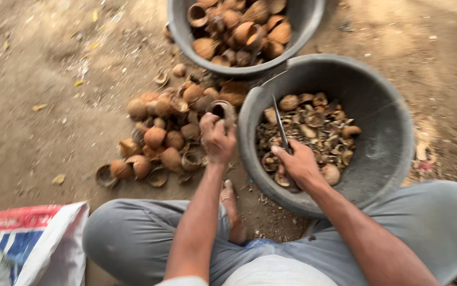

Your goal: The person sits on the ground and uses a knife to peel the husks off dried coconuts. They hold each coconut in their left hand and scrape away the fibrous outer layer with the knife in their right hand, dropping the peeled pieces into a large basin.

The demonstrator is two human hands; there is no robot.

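My left hand grips a brown half shell at the edge of a heap of brown shells on the dirt ground. My right hand holds a thin metal blade that points away from me, over a grey round tub partly filled with shell pieces and scraps. Both hands are just in front of my bent knees in grey trousers.
A second grey tub at the top holds several whole half shells. A white, red and blue woven sack lies at the lower left. My bare foot rests between my legs. Bare dirt with scattered leaves surrounds everything.
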